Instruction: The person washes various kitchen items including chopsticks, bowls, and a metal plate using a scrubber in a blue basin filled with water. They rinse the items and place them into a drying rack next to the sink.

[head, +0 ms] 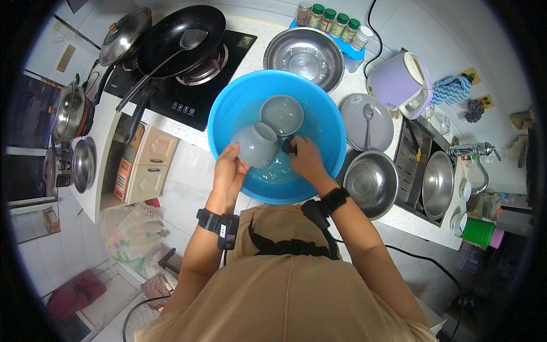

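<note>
A large blue plastic basin (226,102) with water in it stands before me at the counter's edge. My left hand (230,169) grips a pale bowl (256,146), tilted with its foot ring facing up, over the left part of the basin. In my right hand (307,158) is a dark scrubber (290,145), partly hidden by the fingers and held just right of that bowl. A second pale bowl (282,115) sits in the water behind them.
Behind the basin is a steel bowl (304,57). To the right are stacked plates (380,128) with a spoon (368,124), another steel bowl (371,184) and the sink (410,158). A black wok (171,38) with a spatula (193,39) rests on the gas stove (179,100) at left.
</note>
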`<state>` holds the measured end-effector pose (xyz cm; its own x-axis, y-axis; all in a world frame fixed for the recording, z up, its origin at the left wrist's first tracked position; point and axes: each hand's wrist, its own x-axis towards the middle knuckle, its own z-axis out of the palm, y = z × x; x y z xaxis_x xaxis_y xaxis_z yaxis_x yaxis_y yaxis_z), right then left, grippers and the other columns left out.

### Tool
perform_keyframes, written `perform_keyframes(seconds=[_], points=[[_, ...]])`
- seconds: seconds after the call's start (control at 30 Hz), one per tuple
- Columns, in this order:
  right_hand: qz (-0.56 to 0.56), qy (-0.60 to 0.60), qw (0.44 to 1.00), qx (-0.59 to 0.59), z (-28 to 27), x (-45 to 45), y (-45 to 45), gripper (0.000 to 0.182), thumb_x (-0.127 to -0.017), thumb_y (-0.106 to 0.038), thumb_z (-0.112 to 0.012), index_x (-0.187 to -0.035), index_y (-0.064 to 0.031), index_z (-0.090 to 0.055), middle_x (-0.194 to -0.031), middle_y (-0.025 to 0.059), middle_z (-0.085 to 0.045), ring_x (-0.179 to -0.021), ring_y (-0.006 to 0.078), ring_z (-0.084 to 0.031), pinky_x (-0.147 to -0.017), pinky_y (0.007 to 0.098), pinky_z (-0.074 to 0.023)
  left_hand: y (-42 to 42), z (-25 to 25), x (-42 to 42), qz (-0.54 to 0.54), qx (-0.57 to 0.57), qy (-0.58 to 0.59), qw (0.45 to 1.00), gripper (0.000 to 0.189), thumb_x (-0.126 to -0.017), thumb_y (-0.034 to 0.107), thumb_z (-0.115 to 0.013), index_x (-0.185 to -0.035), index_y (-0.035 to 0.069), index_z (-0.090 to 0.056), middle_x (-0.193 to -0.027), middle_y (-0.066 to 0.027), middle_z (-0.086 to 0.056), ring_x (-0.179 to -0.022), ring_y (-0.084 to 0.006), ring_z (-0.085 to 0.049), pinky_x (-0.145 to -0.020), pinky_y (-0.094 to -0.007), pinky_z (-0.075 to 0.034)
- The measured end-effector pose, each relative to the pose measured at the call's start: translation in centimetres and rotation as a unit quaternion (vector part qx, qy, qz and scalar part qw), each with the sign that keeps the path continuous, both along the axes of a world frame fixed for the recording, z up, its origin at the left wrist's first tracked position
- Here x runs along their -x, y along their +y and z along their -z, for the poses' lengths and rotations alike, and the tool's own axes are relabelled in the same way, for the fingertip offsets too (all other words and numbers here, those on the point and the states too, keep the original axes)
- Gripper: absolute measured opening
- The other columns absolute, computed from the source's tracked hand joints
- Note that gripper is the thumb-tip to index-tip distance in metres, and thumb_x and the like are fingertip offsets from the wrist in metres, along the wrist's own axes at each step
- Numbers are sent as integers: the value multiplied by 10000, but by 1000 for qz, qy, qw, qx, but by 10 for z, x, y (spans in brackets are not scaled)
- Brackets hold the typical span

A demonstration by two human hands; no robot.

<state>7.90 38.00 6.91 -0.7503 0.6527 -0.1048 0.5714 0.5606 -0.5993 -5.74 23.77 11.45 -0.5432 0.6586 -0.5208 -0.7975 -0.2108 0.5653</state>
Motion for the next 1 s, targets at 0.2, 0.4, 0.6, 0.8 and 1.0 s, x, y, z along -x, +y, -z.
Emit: perform_keyframes(seconds=[0.2,0.4,0.6,0.8,1.0], points=[[-73,-80,992,69,24,10,8,232,-743,-89,-558,-944,15,-511,-880,205,-575,-845,353,-563,-739,404,-457,4,-6,-2,-32,-9,-20,999,238,-923,133,-375,-1098,-4,-461,-1063,-118,-552,-913,-186,-564,-801,-306,-475],[73,250,942,212,-62,21,-29,225,-740,-135,-592,-919,-30,-504,-870,184,-550,-809,347,-552,-718,397,-439,3,14,-7,-2,-45,3,999,145,-920,126,-398,-1014,54,-481,-864,-29,-552,-625,-69,-463,-573,-199,-404],[-14,293,954,61,-69,32,-52,245,-751,-79,-561,-981,-49,-482,-970,168,-440,-847,320,-495,-740,375,-425,9,5,-18,-6,-29,20,999,196,-931,149,-367,-1084,59,-451,-914,-44,-543,-662,-85,-497,-624,-222,-460],[164,307,893,284,-15,20,-22,205,-817,-111,-533,-1000,-25,-496,-924,126,-526,-857,219,-506,-740,330,-414,12,-17,-14,-26,-35,-5,999,257,-933,163,-362,-1120,8,-446,-1040,-92,-560,-847,-131,-564,-751,-257,-473],[191,249,780,541,-35,24,13,202,-854,-178,-493,-966,-23,-558,-916,97,-568,-853,179,-518,-753,289,-399,-1,-16,-7,102,16,58,993,241,-915,170,-414,-1072,15,-511,-968,-62,-593,-834,-126,-563,-736,-244,-457]])
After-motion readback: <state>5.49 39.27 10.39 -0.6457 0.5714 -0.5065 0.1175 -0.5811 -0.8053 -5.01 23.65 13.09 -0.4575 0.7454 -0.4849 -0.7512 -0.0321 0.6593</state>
